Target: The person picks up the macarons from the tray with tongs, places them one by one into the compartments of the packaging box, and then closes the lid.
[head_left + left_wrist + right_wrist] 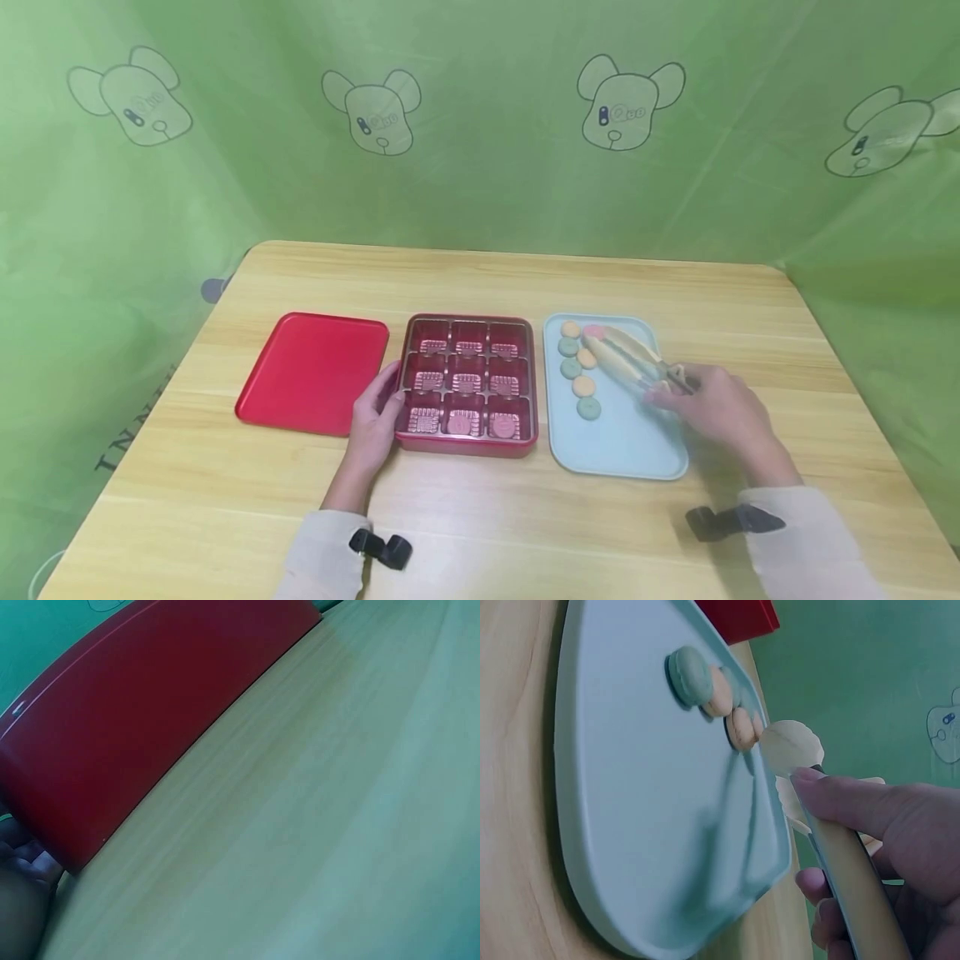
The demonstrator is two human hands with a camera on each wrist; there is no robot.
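A red box [465,447] with a divided inner tray stands mid-table. My left hand [377,414] holds its left side near the front corner, thumb at the rim. Pink macarons [460,423] lie in the front middle and front right compartments. My right hand [716,404] grips a pair of tongs [855,877] with cream, scalloped tips. In the head view, the tips are at a pink macaron [594,332] at the back of the light blue tray [622,450]; whether they pinch it cannot be told. Green macarons [588,407] and orange macarons [583,386] lie along the tray's left side.
A red square lid [315,375] lies on the wooden table [465,517], left of the box. Green sheeting [495,200] with printed bear heads hangs behind the table and at both sides.
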